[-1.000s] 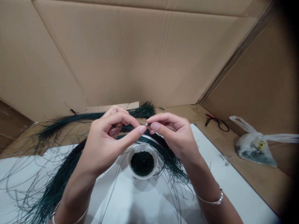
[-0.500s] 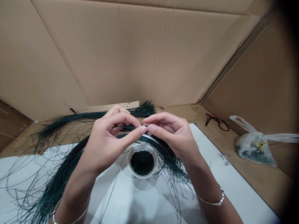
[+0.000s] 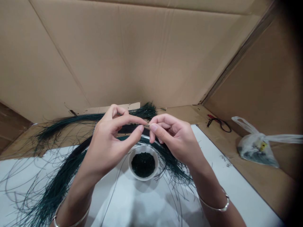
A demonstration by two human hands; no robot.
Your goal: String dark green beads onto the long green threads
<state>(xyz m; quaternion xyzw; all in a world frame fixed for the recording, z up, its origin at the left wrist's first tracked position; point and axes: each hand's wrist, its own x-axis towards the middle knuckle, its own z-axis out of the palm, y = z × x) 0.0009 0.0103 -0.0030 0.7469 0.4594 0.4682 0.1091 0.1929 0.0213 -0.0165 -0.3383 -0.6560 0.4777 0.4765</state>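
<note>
From a distance, I am viewing the left hand point(image 3: 107, 137) with thumb and forefinger standing apart; whether its curled fingers are grasping anything, I cannot tell. The right hand's point(image 3: 178, 137) fingers are pinching a tiny, blurred piece point(image 3: 147, 124) — beyond a smooth, round white bowl point(image 3: 143, 178) holding glossy, dark green granules point(image 3: 143, 164). Wiry green strands point(image 3: 61, 176) are arching across the white surface point(image 3: 127, 201).

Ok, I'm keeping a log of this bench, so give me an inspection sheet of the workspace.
Surface: white sheet, with brown cardboard beyond and to the right.
Job's things: near strand bundle and far strand bundle, dark green; white bowl of dark bits.
Clutter: plastic bag at right.
Hands: left hand, thumb and forefinger apart; right hand, thumb and forefinger close together, anything between them too small to tell.
Cables: dark cord with red end, on the cardboard.
Surroundings: cardboard panels behind and on both sides.
</note>
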